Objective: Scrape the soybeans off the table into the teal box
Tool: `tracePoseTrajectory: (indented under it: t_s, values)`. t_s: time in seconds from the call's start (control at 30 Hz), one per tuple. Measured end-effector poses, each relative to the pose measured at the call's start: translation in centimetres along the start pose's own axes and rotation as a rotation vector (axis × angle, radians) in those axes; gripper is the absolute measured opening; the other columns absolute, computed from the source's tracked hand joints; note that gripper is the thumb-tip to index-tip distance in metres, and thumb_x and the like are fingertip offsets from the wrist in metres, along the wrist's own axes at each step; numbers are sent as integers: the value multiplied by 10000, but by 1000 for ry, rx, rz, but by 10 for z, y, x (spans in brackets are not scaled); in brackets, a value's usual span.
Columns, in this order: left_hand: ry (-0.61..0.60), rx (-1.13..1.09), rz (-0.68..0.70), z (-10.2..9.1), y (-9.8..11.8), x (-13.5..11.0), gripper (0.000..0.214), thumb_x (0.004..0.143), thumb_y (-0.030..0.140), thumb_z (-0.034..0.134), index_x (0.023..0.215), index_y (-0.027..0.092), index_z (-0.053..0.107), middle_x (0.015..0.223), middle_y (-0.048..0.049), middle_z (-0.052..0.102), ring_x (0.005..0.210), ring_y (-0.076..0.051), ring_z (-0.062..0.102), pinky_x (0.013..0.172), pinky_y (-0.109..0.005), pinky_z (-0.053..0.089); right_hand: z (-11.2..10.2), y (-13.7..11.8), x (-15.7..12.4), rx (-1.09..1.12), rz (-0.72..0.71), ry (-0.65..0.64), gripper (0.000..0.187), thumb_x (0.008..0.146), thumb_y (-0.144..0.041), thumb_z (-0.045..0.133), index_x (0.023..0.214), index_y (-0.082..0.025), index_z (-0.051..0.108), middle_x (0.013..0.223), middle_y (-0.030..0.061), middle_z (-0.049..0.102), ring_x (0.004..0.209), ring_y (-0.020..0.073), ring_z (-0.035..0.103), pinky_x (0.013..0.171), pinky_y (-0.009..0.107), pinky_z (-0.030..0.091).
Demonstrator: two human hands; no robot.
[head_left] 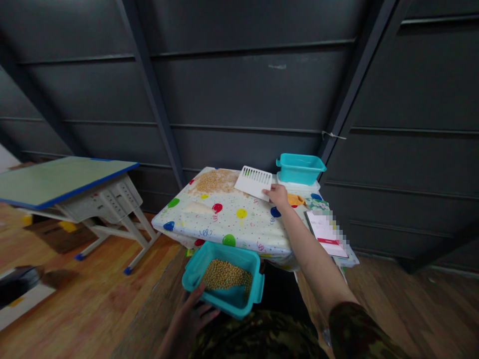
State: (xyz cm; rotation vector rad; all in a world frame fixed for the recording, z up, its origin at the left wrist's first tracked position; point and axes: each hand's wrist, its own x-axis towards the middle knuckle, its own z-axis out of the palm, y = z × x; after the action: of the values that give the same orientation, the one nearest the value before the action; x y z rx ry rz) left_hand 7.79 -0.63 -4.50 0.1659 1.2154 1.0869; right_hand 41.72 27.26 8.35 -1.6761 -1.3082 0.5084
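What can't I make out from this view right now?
Head view:
Left hand: part of it hidden under the bean tub it holds.
Far tub: its own wall hides the inside.
Paper near the right hand: pixel blur covers its print.
Orange thing: partly behind the right hand holding the scraper.

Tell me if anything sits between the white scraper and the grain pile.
Nothing visible does. The white scraper, gripped at its corner by the right hand, lies right beside the grain pile.

scraper (253, 182) on table (224, 219), bean tub (234, 305) before it
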Motion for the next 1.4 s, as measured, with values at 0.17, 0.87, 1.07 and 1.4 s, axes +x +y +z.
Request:
tracePoseTrajectory:
  t_s: [0.17,0.87,1.07,1.4]
  values:
    - [6,62,50,7,2,-9,809,915,280,827,1636,302,460,1573,-190,676,1120,-395,843,1095,-679,636,8,3,0,117,4,-63,254,880,-242,788,1081,-109,865,786,65,819,577,187,680,562,279,535]
    - [4,78,8,2,-3,1,828,988,304,733,1717,275,340,1702,-242,551,979,-346,847,1099,-691,617,8,18,13,153,-8,91,322,809,-311,773,1058,-129,867,847,93,839,694,251,729,669,334,551]
    - [-40,41,91,3,-3,-10,707,942,329,796,1571,299,475,1349,-127,761,916,-311,833,1127,-716,594,10,15,7,88,-112,60,141,795,-295,783,781,-162,827,701,40,762,746,248,689,708,318,486]
    - [-8,34,31,9,1,-11,933,955,373,782,1756,304,308,1571,-212,677,973,-369,839,1133,-730,575,11,14,6,104,-145,-18,188,761,-359,795,715,-178,785,597,-27,610,639,181,534,656,303,429]
